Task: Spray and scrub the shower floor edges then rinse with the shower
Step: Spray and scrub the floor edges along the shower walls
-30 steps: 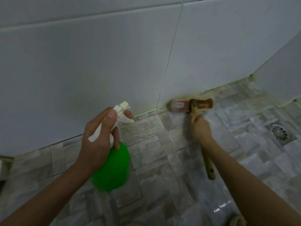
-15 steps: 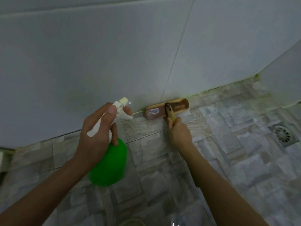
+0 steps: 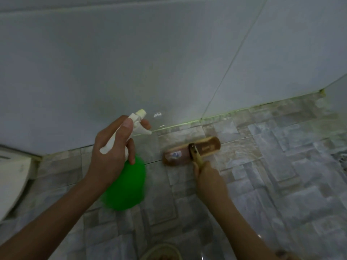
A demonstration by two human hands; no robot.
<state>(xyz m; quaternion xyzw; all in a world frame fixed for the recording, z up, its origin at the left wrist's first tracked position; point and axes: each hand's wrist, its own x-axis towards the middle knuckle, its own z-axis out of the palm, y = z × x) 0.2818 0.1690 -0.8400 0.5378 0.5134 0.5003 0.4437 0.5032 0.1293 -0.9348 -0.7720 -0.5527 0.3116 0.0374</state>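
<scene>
Far side closed by the tiled wall [image 3: 169, 62], and a side wall [image 3: 338, 94] shuts the far-right corner. At centre, the left hand [image 3: 110, 152] gripping the spray bottle [image 3: 125, 184] and the right hand [image 3: 208, 177] holding the scrub brush [image 3: 191, 151] stand close together, with a narrow gap between bottle and brush head. A white fixture [image 3: 13, 181] blocks the left; bare floor [image 3: 281, 175] runs right of the brush to the corner.

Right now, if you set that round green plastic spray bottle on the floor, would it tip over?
Probably not: the round green plastic spray bottle is wide and bulgy below its narrow white trigger top. The left hand holds it by the neck, so it seems light. The shiny grey floor tiles look wet, so it might slide.
</scene>
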